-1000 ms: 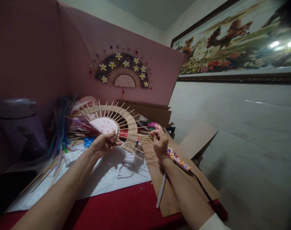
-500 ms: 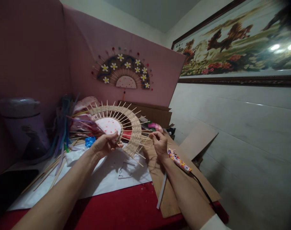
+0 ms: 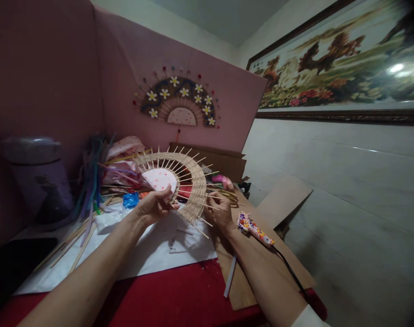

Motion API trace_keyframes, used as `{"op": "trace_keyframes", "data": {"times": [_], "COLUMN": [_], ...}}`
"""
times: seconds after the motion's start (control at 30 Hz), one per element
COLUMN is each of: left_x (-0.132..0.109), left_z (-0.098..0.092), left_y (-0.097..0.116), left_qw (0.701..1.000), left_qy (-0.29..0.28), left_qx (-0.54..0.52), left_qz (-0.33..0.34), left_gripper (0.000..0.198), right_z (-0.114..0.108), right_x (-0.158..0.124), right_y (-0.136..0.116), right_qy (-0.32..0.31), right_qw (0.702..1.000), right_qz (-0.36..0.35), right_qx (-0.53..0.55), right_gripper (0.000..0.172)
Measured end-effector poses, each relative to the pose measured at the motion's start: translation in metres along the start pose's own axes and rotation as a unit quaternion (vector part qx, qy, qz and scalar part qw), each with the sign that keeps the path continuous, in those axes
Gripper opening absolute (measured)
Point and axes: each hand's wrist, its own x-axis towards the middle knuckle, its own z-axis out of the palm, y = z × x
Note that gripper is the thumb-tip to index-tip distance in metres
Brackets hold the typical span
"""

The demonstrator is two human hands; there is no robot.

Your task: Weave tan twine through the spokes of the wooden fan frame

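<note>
My left hand (image 3: 153,207) grips a half-round woven fan (image 3: 189,181) by its pink dotted core, holding it upright above the white paper (image 3: 159,247). Thin wooden spokes stick out all round its woven straw band. My right hand (image 3: 221,210) is closed just behind the fan's right edge, fingers pinched on a thin straw strand (image 3: 227,195) that runs to the weave. A flower-patterned glue gun (image 3: 253,228) lies by my right wrist on a brown board (image 3: 261,259).
A finished fan with white flowers (image 3: 178,102) hangs on the pink backdrop. Sticks, coloured strips and bags (image 3: 101,181) pile up at the left, beside a purple pot (image 3: 36,177). Cardboard pieces (image 3: 282,195) lean at the right by the tiled wall. A red cloth (image 3: 173,295) covers the table front.
The fan has shifted a little right and turned. My right hand has moved in behind the fan's right edge, drawing the strand closer to the weave.
</note>
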Motion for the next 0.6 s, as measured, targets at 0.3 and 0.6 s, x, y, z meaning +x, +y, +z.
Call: {"op": "trace_keyframes", "data": {"times": [0.3,0.6], "left_x": [0.003,0.002], "left_z": [-0.003,0.001], "left_y": [-0.002,0.002], "left_qw": [0.999,0.995], "left_qy": [-0.040,-0.032], "left_qx": [-0.026,-0.079], "left_qz": [0.026,0.050], "left_gripper": [0.015,0.019], "right_z": [-0.001,0.005], "right_x": [-0.004,-0.018], "right_y": [0.006,-0.021], "right_qy": [-0.018,-0.140], "right_qw": [0.998,0.989], "right_qz": [-0.040,-0.017], "right_qx": [-0.053,0.040], "right_gripper": [0.016,0.016]}}
